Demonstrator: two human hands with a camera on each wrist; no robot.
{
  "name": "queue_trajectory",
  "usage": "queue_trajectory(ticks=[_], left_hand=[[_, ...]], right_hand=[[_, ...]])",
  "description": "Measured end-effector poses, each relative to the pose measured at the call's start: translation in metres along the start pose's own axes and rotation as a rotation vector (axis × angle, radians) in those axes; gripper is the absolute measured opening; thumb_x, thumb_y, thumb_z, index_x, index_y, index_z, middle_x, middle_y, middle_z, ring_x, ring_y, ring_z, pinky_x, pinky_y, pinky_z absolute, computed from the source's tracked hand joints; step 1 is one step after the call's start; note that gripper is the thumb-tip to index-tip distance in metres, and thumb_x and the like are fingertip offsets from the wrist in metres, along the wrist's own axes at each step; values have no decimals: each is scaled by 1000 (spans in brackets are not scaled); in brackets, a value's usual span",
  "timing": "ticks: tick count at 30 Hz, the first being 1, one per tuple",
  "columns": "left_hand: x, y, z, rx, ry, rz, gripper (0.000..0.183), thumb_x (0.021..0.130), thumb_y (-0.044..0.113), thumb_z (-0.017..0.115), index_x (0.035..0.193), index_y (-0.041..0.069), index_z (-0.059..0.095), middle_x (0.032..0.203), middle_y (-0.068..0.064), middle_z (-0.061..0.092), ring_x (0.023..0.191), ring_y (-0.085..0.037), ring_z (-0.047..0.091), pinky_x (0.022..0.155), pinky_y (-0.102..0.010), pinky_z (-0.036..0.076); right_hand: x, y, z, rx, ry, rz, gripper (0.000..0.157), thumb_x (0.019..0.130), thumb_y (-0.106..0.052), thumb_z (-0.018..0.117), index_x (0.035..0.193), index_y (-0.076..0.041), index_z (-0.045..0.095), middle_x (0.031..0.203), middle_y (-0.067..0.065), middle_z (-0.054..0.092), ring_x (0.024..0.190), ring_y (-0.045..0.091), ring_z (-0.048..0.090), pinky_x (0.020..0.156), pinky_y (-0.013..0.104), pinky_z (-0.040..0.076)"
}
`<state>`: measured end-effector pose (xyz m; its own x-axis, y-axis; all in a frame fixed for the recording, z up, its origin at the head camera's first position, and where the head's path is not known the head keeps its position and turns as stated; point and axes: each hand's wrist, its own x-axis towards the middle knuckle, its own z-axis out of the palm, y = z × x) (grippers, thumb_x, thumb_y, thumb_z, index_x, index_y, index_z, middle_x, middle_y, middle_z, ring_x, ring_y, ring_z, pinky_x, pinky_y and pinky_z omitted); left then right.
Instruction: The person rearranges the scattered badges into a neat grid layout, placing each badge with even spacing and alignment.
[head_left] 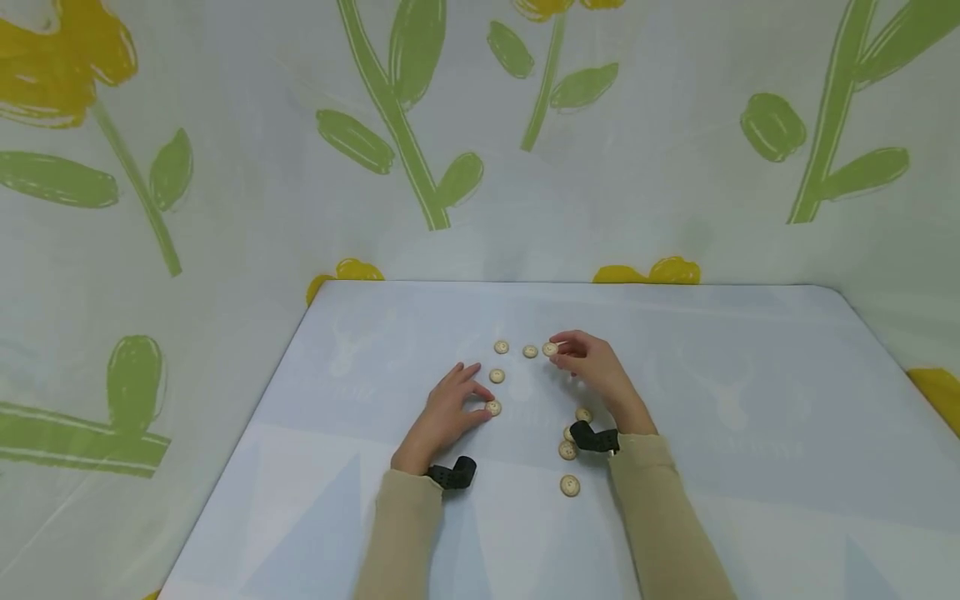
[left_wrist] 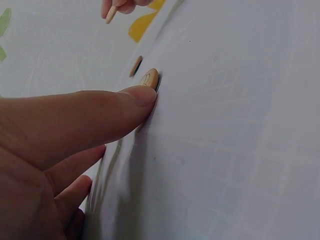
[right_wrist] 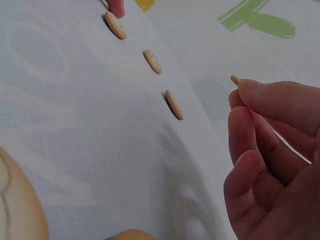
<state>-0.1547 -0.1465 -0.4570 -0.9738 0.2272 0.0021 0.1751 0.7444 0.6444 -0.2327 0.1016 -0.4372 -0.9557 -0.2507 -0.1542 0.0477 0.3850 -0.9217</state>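
My left hand pinches a small round wooden disc between thumb and index finger, low at the white table's surface; its other fingers spread out to the far side. In the left wrist view the thumb lies over that disc, which bears dark line markings. Farther right, my right hand holds another disc by thumb and forefinger. The right wrist view shows this disc edge-on, raised off the table. Between the hands lie loose discs, one beyond the left fingers, others farther back.
Several more discs lie near the right wrist, among them one partly beside the black wrist camera and one closer to me. The white table ends at a flower-patterned curtain.
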Motion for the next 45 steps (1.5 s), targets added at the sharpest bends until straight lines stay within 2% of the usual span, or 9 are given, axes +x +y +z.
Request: queue_trajectory(ticks=[4, 9, 17, 22, 33, 45], left_hand=[[-1, 1, 0, -1, 5, 7, 14, 77, 22, 69, 89, 20, 63, 141, -3, 33, 134, -23, 14, 104, -49, 14], [-1, 1, -2, 9, -1, 7, 14, 77, 23, 69, 89, 20, 63, 141, -4, 33, 134, -24, 14, 104, -49, 14], [-1, 1, -3, 14, -2, 7, 12, 78, 22, 68, 89, 20, 64, 141, -5, 34, 134, -26, 14, 104, -50, 15], [0, 0, -1, 14, 1, 0, 12, 78, 23, 68, 89, 21, 64, 141, -4, 34, 134, -24, 14, 104, -49, 15], [0, 1, -3, 14, 8, 14, 13, 78, 22, 68, 89, 20, 64, 141, -6, 34, 134, -26, 14, 103, -51, 15], [0, 0, 0, 17, 0, 13, 13, 78, 22, 67, 90, 21, 63, 141, -4, 33, 134, -25, 14, 104, -50, 15]], right_hand=[[0, 3, 4, -41, -14, -22, 31, 80, -26, 66, 108, -19, 58, 97, 4, 60, 77, 22, 55, 61, 31, 45], [2, 6, 13, -156, -60, -27, 26, 81, -26, 66, 105, -20, 59, 92, 1, 61, 74, 20, 52, 61, 31, 45], [2, 3, 26, -258, -89, -76, 23, 80, -23, 66, 102, -18, 62, 87, -2, 62, 81, 16, 54, 71, 31, 43], [0, 0, 29, -311, -61, -111, 22, 79, -20, 67, 100, -15, 64, 83, -2, 61, 80, 15, 54, 74, 32, 42], [4, 1, 35, -374, -60, -113, 18, 77, -22, 69, 93, -15, 66, 76, -4, 56, 73, 14, 49, 68, 29, 39], [-1, -5, 33, -434, -84, -107, 15, 77, -20, 69, 90, -14, 65, 74, -2, 54, 71, 14, 48, 66, 29, 38]])
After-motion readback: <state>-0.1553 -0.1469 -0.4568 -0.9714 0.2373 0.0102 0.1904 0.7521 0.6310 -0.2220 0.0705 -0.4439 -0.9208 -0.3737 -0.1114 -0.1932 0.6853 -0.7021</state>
